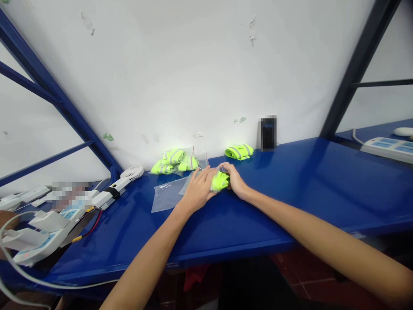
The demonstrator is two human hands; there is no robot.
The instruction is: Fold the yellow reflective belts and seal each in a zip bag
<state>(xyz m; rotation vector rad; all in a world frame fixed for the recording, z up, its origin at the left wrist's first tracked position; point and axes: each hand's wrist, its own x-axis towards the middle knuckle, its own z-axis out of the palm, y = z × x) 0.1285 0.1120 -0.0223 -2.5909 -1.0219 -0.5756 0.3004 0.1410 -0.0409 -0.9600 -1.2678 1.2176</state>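
Between my two hands, low over the blue table, is a folded neon-yellow reflective bundle (220, 181), partly inside a clear plastic bag. My left hand (200, 188) lies over the bag and the bundle's left side. Around the bundle's right end curl the fingers of my right hand (235, 181); its fingertips are partly hidden. A flat clear bag (166, 196) lies on the table left of my left hand. Behind it, bagged yellow bundles (174, 160) are piled against the wall. One unbagged rolled yellow bundle (239, 151) rests behind my right hand.
A dark upright device (268, 134) leans on the wall. On the left are a white handheld fan (131, 173), power strips (41, 241) and cables. Blue metal posts flank the table (306, 189). Another power strip (390, 147) sits at far right. Part of another person's hand shows at far left.
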